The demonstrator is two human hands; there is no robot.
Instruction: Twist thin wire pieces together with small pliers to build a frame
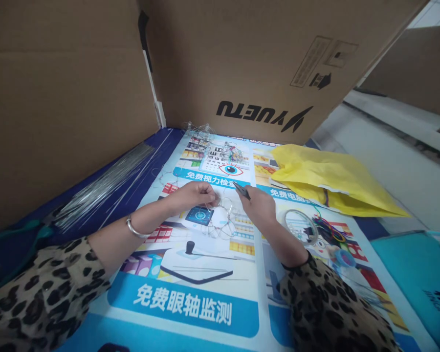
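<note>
My left hand [194,195] is closed in a pinch on a looped thin-wire piece [222,227], whose loops hang below the fingertips above the printed sheet. To the right of it, my right hand [259,209] wraps round a pair of small pliers [241,189], the jaws pointing up and left. A gap separates the pliers' tips from my left fingers. Whether the jaws are closed is too small to tell. More tangled wire pieces [201,134] lie at the far end of the sheet.
Cardboard panels [220,63] stand behind and to the left. A bundle of straight wires [108,183] lies at the left. On the right are a yellow bag [333,176], a clear ring-shaped roll [300,227], coloured cords [332,230] and a teal bag [407,274]. The printed sheet [183,305] covers the table.
</note>
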